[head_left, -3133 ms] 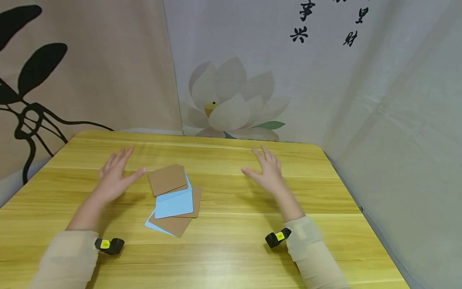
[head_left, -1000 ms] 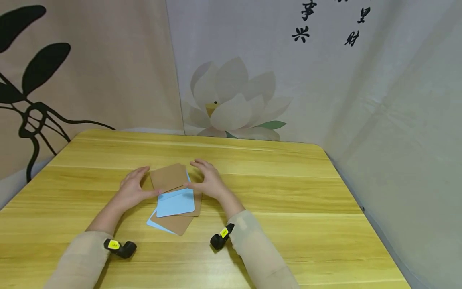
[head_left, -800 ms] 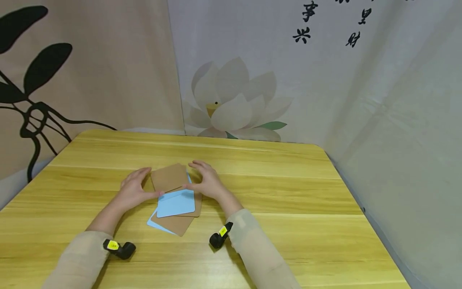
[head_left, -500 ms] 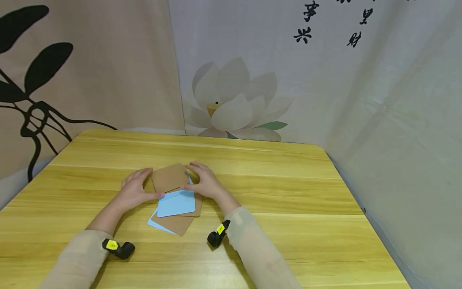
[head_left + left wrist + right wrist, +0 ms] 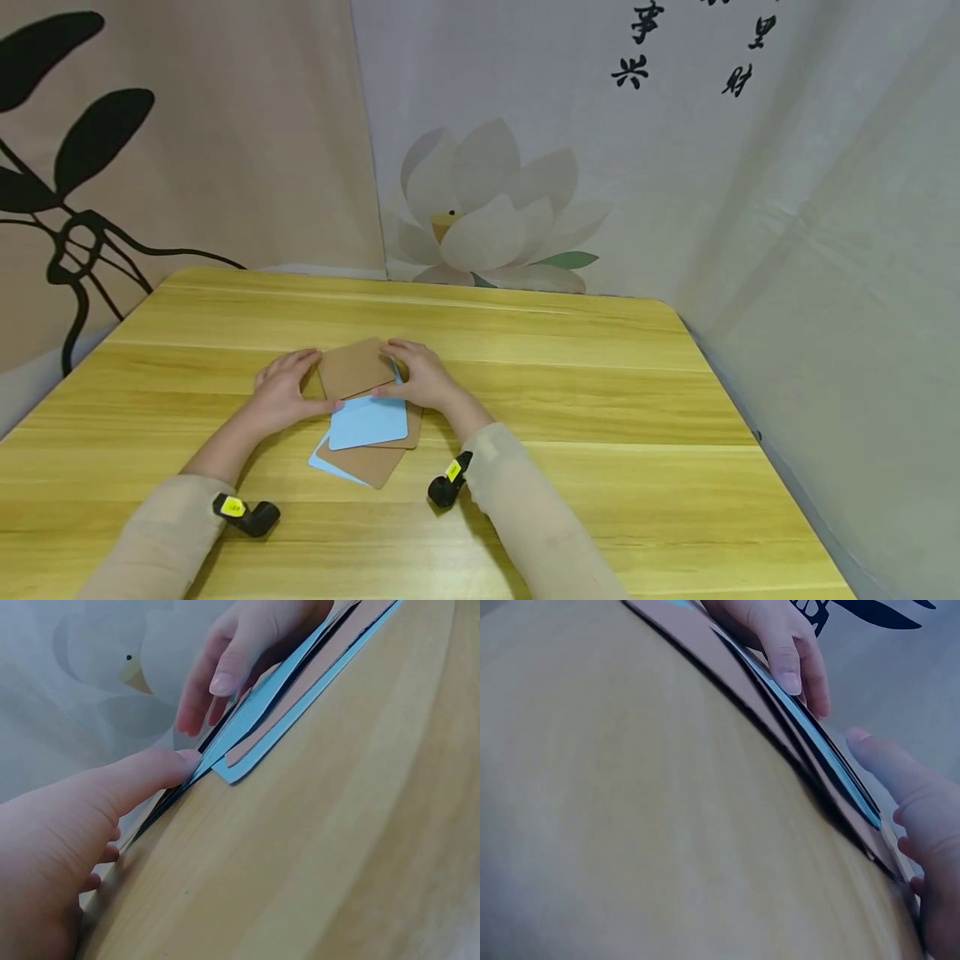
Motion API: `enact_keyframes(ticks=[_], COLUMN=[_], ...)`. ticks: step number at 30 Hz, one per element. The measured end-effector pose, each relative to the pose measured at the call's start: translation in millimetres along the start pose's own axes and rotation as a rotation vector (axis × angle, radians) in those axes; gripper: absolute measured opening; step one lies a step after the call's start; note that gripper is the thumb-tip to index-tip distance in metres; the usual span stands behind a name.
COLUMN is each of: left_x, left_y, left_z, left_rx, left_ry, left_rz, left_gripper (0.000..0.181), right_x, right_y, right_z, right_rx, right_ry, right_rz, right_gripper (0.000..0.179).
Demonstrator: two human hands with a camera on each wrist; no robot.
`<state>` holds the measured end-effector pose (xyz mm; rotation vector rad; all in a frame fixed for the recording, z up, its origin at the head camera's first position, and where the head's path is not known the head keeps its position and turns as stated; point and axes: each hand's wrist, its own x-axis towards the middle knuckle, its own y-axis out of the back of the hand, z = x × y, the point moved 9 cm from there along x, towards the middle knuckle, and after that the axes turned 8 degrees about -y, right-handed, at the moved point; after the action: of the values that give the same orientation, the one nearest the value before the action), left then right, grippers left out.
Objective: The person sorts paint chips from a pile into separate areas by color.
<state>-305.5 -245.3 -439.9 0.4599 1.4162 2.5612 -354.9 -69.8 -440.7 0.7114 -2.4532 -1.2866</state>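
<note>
Several brown and blue cards lie in an untidy, overlapping pile. A brown card (image 5: pixel 354 368) is at the far end, a blue card (image 5: pixel 367 423) in the middle, and another brown card (image 5: pixel 367 465) lies nearest, over a blue corner. My left hand (image 5: pixel 281 398) is at the pile's left side, its thumb touching the card edges in the left wrist view. From the right, my right hand (image 5: pixel 423 379) reaches over the far cards, fingers by the brown card's right corner. Its thumb (image 5: pixel 877 754) looks raised over the pile. Neither hand curls round a card.
The cards rest on a wooden table (image 5: pixel 600 500) with rounded far corners. Behind it hangs a pale curtain (image 5: pixel 495 83) printed with a lotus, leaves and characters. Black cameras are strapped to the left cuff (image 5: pixel 246 515) and right cuff (image 5: pixel 450 481).
Both hands have come in from wide apart to the card pile. Over the last second the right hand has edged left, over the far cards. The pile keeps its arrangement.
</note>
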Motion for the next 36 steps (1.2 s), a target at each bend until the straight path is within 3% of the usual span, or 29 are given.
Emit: enact_keyframes(ticks=[21,36], left_x=[-0.5,-0.4], left_y=[0.6,0.9], left_z=[2.2,-0.1], left_rx=[-0.009,-0.058], left_ry=[-0.05,-0.067], left_rz=[0.009,0.032], left_gripper=[0.098,0.094], right_x=[2.0,1.0], right_y=[-6.4,-6.5], right_z=[-0.3,-1.2], right_rx=[-0.139,-0.145], right_ry=[0.001,-0.009], right_rz=[-0.013,-0.008], right_gripper=[0.075,0.074])
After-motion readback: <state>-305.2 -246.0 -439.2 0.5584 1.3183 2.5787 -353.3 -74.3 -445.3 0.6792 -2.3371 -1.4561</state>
